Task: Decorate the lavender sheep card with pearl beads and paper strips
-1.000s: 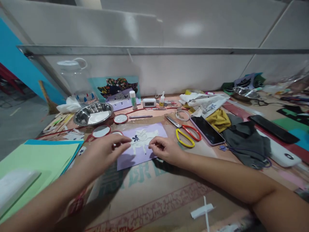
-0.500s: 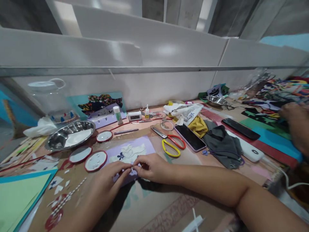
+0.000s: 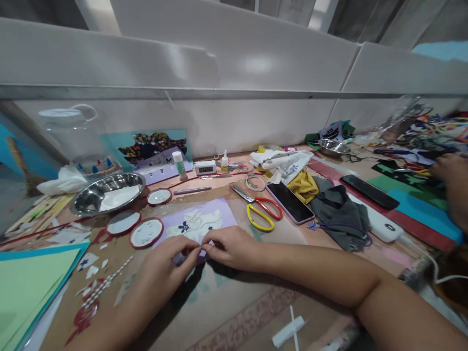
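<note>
My left hand [image 3: 175, 258] and my right hand [image 3: 230, 247] meet fingertip to fingertip over the near edge of a purple sheet [image 3: 225, 209]. Both are closed in a pinch. Whatever sits between the fingertips is too small to make out. A pale cloth piece [image 3: 201, 221] with dark blue flowers lies on the sheet, edged and crossed by white bead strings. Left of the sheet is a red-rimmed lid [image 3: 146, 232] with several loose white beads. A second lid [image 3: 123, 222] and a smaller one [image 3: 159, 196] lie beside it. Scissors [image 3: 260, 209] with red and yellow handles rest to the right.
A steel bowl [image 3: 107, 194], glue stick [image 3: 179, 165], small glue bottle [image 3: 224, 162] and digital clock [image 3: 205, 168] stand behind. A phone [image 3: 290, 202], grey cloth [image 3: 340, 214] and power bank [image 3: 380, 224] lie right. Another person's hand [image 3: 451, 170] works at far right.
The whole view has shifted slightly, with the table things sitting a little higher in the picture. My hands stay pinched together at the sheet's near edge.
</note>
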